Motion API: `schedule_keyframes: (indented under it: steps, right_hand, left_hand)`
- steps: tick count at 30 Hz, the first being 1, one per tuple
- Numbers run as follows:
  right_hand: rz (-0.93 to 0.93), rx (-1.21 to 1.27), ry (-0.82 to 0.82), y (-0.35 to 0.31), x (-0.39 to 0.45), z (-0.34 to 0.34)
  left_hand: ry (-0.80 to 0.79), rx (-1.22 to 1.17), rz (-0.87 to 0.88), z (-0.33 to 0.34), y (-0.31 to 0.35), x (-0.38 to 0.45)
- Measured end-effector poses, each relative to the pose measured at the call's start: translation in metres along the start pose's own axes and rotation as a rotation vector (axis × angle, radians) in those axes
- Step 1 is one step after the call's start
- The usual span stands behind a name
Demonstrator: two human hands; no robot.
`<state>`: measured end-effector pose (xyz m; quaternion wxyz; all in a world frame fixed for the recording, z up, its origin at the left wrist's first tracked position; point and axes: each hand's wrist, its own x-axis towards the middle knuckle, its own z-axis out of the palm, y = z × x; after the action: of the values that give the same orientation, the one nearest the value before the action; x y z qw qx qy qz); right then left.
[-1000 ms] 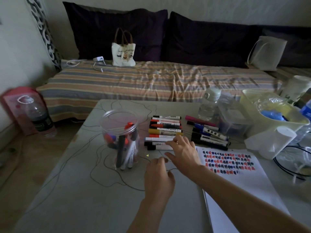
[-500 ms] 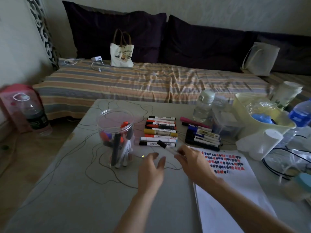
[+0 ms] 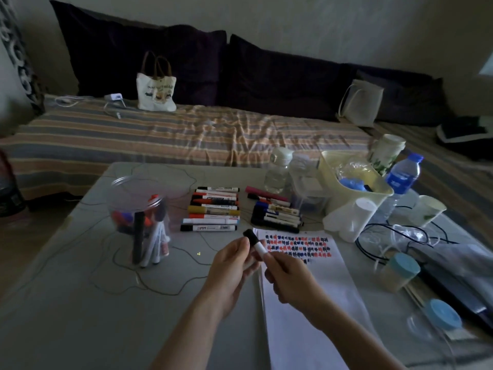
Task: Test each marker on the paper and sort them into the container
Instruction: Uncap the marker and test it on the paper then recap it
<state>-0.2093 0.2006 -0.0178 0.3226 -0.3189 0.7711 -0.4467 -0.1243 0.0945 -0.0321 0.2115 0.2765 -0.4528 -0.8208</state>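
Both hands have lifted the marker (image 3: 254, 243) off the worktop (image 3: 80, 303): right hand (image 3: 286, 276) fingers clamped on its barrel, left hand (image 3: 232, 265) fingers curled at its cap. Bare worktop lies left; the clear container (image 3: 141, 209) holds upright markers.

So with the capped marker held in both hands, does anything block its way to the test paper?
Nothing visible does. The marker is held above the paper's near-left edge, right hand on the barrel, left hand at the black cap, which is on.
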Motion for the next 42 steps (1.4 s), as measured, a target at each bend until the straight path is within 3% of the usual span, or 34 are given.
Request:
schedule_keyframes:
  steps: [4,9,14,18,20,22,24,28,32,35,38,39,42]
  right_hand:
    - [0.023,0.004,-0.073,0.000,-0.005,-0.003]
    - [0.009,-0.030,-0.028,0.012,-0.008,-0.023]
    - [-0.216,-0.403,0.169,0.022,-0.012,-0.029]
    - [-0.390,-0.459,0.264,0.020,-0.005,-0.025]
    - [-0.429,-0.542,0.323,0.031,-0.005,-0.037]
    - [-0.350,-0.577,0.374,0.055,-0.007,-0.057]
    - [-0.169,-0.564,0.339,0.075,-0.009,-0.069]
    - [-0.121,-0.424,0.271,0.082,0.000,-0.065]
    - [-0.296,-0.346,0.334,0.080,0.015,-0.074]
    - [-0.289,-0.095,0.364,0.075,0.022,-0.086]
    - [-0.099,0.712,0.269,0.069,0.029,-0.100]
    - [-0.059,0.838,0.261,0.069,0.031,-0.104]
    - [-0.009,0.724,0.326,0.078,0.040,-0.107]
  left_hand:
    - [0.041,-0.095,-0.007,0.013,-0.002,-0.001]
    - [0.087,0.060,-0.012,0.033,-0.009,0.001]
    - [0.241,0.011,-0.048,0.040,-0.017,0.013]
    - [0.328,-0.091,-0.069,0.051,-0.012,0.020]
    - [0.456,-0.104,-0.038,0.037,0.001,0.030]
    - [0.525,-0.098,0.070,0.009,0.015,0.040]
    - [0.405,0.101,0.170,-0.008,0.013,0.044]
    - [0.177,0.649,0.277,-0.010,-0.033,0.045]
    - [0.077,1.013,0.478,-0.026,-0.053,0.065]
    - [-0.004,1.111,0.566,-0.033,-0.057,0.079]
    - [-0.012,1.134,0.620,-0.038,-0.060,0.088]
    - [-0.008,1.146,0.636,-0.038,-0.062,0.090]
    - [0.003,1.126,0.658,-0.039,-0.064,0.093]
